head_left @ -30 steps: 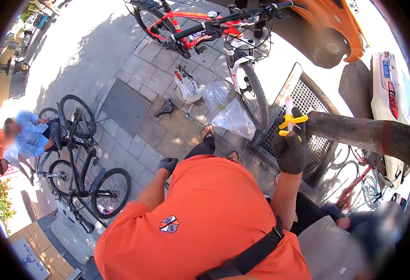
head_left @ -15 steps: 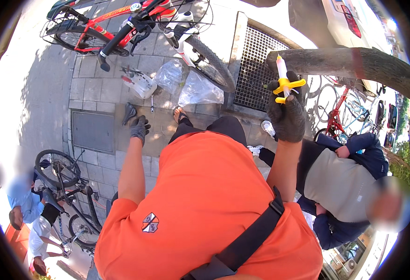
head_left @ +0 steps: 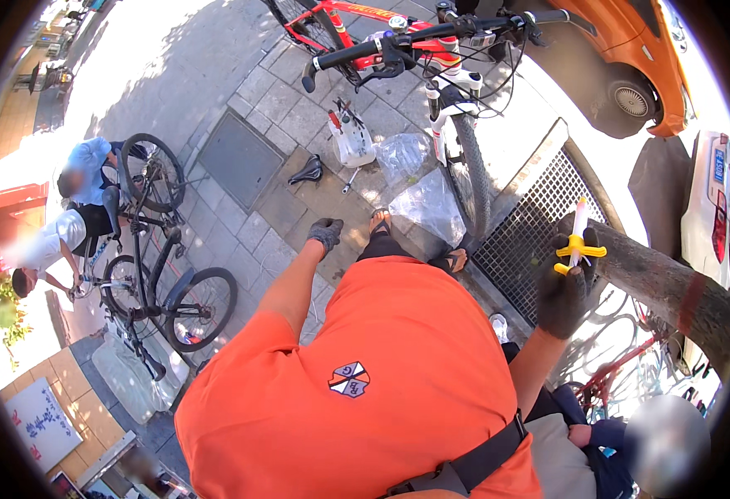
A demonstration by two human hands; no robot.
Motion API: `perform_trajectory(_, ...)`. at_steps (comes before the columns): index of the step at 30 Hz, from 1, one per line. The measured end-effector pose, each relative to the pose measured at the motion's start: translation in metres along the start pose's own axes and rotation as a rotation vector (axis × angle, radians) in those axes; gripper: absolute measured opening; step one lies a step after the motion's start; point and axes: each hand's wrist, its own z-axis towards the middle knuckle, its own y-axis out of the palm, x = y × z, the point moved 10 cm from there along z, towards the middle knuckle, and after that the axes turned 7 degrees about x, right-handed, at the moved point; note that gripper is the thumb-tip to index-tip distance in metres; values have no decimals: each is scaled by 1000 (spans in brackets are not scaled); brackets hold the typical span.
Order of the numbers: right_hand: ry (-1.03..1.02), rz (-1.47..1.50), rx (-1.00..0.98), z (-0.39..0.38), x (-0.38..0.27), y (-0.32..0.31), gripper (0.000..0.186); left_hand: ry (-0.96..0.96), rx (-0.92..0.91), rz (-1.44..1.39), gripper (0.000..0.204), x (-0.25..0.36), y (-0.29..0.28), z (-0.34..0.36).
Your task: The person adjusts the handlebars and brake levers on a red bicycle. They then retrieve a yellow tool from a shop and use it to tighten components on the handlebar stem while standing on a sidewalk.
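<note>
My right hand [head_left: 563, 293], in a dark glove, grips a syringe [head_left: 579, 223] with a white barrel, yellow finger wings and an orange tip. The syringe points away from me, tip up in the picture, beside a tree trunk [head_left: 649, 279]. My left hand [head_left: 325, 234], also gloved, hangs over the paving with its fingers drawn together and nothing visible in them. Beyond it lie a black bicycle saddle [head_left: 307, 170], a wrench [head_left: 351, 180], and a white container [head_left: 352, 143] with tools sticking out. Clear plastic bags [head_left: 430, 206] are spread near my feet.
A red bicycle [head_left: 456, 108] with a white fork stands ahead. To its right are a metal grate [head_left: 540, 224] and an orange car [head_left: 631, 58]. People work by a dark bicycle [head_left: 157, 274] at left; another person [head_left: 573, 453] is close on my right.
The whole view has swung, bringing the orange car in and shifting the scene. The syringe stays in my right hand. The fingers of my left hand look more drawn in.
</note>
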Motion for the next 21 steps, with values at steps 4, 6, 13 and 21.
perform_trajectory(4, 53, 34, -195, 25, -3, -6, 76, 113, 70, -203, 46, 14, 23, -53)
perform_trajectory(6, 80, 64, -249, 36, 1, -5, 74, 145, 95, -227, 44, 9, 29, -81)
perform_trajectory(13, 148, 91, -434, 42, 8, 28, 70, 186, 320, -507, 45, 73, -43, -143)
perform_trajectory(21, 70, 16, -371, 25, 25, 75, 70, 1172, 597, -254, 41, 402, -204, -164)
